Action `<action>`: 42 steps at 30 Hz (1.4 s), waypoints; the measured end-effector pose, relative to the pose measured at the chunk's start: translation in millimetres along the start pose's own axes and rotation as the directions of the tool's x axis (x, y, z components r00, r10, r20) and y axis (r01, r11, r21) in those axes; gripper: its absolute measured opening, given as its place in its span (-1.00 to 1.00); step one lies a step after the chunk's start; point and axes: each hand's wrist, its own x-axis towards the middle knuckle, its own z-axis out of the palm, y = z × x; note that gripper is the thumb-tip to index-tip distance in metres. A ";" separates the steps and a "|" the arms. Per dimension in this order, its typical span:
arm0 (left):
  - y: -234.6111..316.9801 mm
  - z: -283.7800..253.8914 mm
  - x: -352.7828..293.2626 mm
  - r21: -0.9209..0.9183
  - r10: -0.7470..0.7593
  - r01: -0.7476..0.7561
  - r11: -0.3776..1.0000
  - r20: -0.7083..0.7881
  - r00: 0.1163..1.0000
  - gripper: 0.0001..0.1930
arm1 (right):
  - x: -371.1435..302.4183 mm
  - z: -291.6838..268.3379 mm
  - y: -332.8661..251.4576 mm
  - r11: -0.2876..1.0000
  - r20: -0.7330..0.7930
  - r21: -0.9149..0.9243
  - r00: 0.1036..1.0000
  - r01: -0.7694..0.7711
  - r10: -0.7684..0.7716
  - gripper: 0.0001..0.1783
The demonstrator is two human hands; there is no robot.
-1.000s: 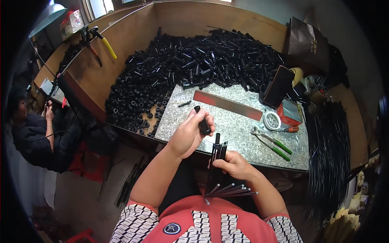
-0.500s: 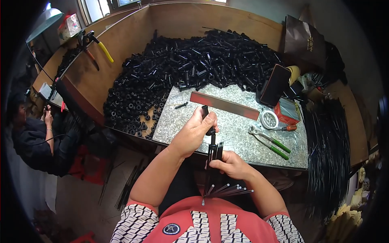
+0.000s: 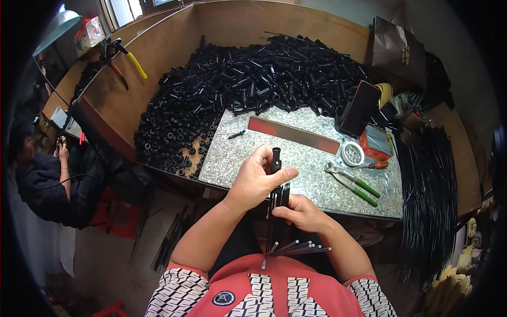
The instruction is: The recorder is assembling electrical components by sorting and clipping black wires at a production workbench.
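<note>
My left hand is closed around a black tubular piece that stands upright above the near edge of the bench. Its thumb stretches across the front of the piece; the other fingers are mostly hidden behind it. Just below, my right hand grips a bundle of thin black rods near their upper ends. Those rods run down toward my red shirt and fan out to the right, with pale round tips. Where tube and rods meet, my left hand covers the joint.
A large heap of black tubular parts fills the back. On the speckled board lie a flat metal bar, green-handled pliers, a screwdriver and a round dish. A phone leans behind. Another person sits at left.
The black tubular piece has come down toward the rods, and my left hand has shifted lower with its thumb now stretched out. My right hand keeps its place on the rods.
</note>
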 end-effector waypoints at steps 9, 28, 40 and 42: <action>-55.4 15.0 -39.0 -0.353 0.139 -0.102 0.930 0.080 0.987 -0.25 | -1.2 -7.1 0.8 0.997 0.001 -0.073 0.999 -0.033 0.034 -0.79; -63.1 44.3 -44.0 -0.577 0.037 -0.082 0.813 -0.090 0.995 -0.59 | -5.2 -5.4 4.5 0.979 -0.102 -0.170 0.990 -0.109 0.093 -0.77; -61.8 34.9 -44.6 -0.729 0.036 0.029 0.684 0.074 0.997 -0.56 | -27.9 -37.1 -68.3 0.794 -0.217 -0.601 0.974 -0.089 -0.056 -0.78; -64.4 37.2 -44.8 -0.677 0.043 0.007 0.736 0.057 0.997 -0.53 | -12.6 -36.5 -75.1 0.877 -0.351 -0.461 0.935 -0.131 -0.045 -0.79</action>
